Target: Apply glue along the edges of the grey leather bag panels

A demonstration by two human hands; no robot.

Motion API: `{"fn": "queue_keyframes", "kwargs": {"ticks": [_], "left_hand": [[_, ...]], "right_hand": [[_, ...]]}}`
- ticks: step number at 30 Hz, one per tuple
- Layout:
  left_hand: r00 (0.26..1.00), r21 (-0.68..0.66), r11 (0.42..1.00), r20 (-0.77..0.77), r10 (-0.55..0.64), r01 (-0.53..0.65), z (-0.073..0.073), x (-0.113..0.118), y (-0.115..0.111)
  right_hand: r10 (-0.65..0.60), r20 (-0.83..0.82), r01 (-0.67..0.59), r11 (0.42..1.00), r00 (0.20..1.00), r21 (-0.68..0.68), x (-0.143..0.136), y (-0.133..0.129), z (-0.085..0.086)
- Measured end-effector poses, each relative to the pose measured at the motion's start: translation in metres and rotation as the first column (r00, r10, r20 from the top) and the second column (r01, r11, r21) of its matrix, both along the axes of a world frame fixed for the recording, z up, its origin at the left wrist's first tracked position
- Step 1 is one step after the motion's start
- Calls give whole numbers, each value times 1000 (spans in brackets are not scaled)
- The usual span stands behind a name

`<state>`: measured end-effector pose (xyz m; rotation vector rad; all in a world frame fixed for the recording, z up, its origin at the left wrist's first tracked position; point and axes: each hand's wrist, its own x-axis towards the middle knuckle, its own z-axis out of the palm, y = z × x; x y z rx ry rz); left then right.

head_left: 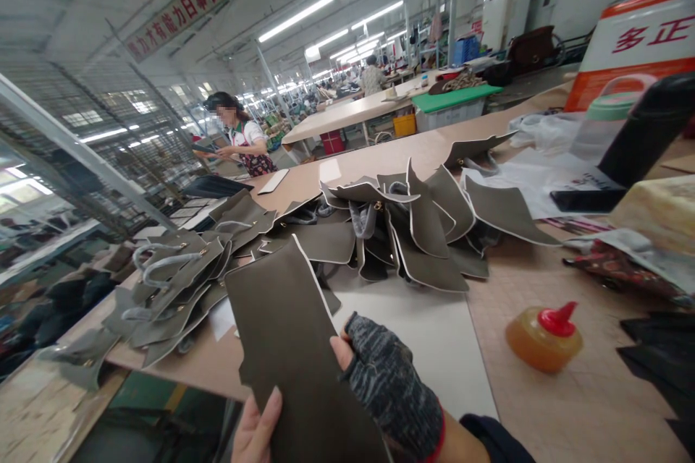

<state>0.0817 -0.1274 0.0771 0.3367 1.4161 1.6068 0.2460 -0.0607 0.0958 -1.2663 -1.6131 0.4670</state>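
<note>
1. Across the frame: long worktable with a tan, paper-like covering (543,282), carrying the stock noted below.
2. Mid-table: loose heap of olive-grey, leather-like pieces (423,231), pale-edged. Several bear grey wrapped handles (363,220), so handle fitting looks done on those; whether anything remains due on them, cannot tell.
3. Left side: overlapping pile of similar olive-grey pieces (190,293), handles also showing. Nothing visible separates finished from waiting.
4. Near side: flat off-white board (445,340), largely bare.
5. Just left of the board, raised before the heap: single flat olive-grey panel (293,333), pale along its upper right edge. Visible face carries no handle. Judgement: this piece is mid-handling, one among many.
6. Right hand in a dark grey knitted fingerless glove (394,387): appears to pinch the panel's right edge.
7. Left hand, bare (255,428): grasps the lower left edge, thumb on the face; remaining fingers mostly hidden.
8. Right of the board: squat amber bottle with red nozzle cap (535,342), untouched.
</note>
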Motion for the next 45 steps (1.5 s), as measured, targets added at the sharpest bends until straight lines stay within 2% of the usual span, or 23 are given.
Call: {"fn": "queue_keyframes", "kwargs": {"ticks": [3,5,7,10,13,15,17,18,19,21,23,24,25,27,28,30,32,34,37,42,44,45], "left_hand": [[1000,-14,1000,18,-11,11,2,2,-1],[999,-39,999,25,-31,32,3,2,-1],[999,-58,997,21,-43,44,5,2,-1],[998,-63,997,-25,-54,53,9,1,-1],[978,-85,990,-165,-127,115,14,-4,-1],[915,-119,978,-348,-205,174,14,-13,1],[760,-163,966,-597,-257,199,9,-22,7],[634,-188,960,-721,-278,208,6,-24,10],[481,-215,951,-824,-298,220,2,-24,15],[128,-257,933,-947,-296,253,-6,-15,24],[-220,-244,935,-957,-189,258,-15,5,32],[-360,-213,939,-927,-107,269,-19,17,34],[-464,-179,939,-886,-24,293,-24,29,36],[-569,-184,915,-820,58,358,-37,49,37],[-591,-238,896,-806,32,374,-45,56,37],[-609,-397,856,-783,-127,331,-61,62,37],[-592,-539,802,-744,-310,257,-75,62,39],[-550,-608,763,-724,-417,221,-83,60,43],[-470,-669,708,-712,-522,226,-82,57,52],[-260,-714,618,-698,-668,329,-67,54,63],[-224,-714,606,-692,-686,351,-63,53,65],[-209,-708,605,-695,-688,364,-62,52,66]], "right_hand": [[43,-75,-43,999,996,6,2,1,-1],[139,-128,-151,985,982,-86,5,1,1],[253,-220,-296,935,942,-196,10,0,4],[336,-386,-449,857,859,-253,18,-2,5],[328,-471,-503,806,819,-313,27,-4,-8],[287,-457,-477,792,842,-382,31,-7,-24],[225,-423,-421,783,878,-457,36,-12,-45],[198,-412,-401,771,890,-495,38,-14,-56],[174,-401,-382,760,899,-526,40,-17,-67],[147,-356,-337,759,923,-558,46,-22,-88],[131,-251,-252,797,959,-549,53,-26,-105],[124,-189,-209,815,974,-540,56,-28,-111],[119,-137,-175,827,983,-535,59,-30,-117],[115,-77,-138,841,990,-524,63,-33,-126],[116,-64,-132,849,991,-512,65,-34,-129],[112,-36,-116,873,993,-474,67,-36,-132],[106,6,-93,899,994,-429,66,-36,-134],[108,45,-82,919,993,-385,66,-36,-135],[108,78,-76,937,991,-340,64,-35,-136],[112,45,-90,935,993,-344,75,-41,-129],[9,59,11,942,998,-334,94,-48,-125],[-105,82,126,936,991,-328,107,-53,-123]]}}
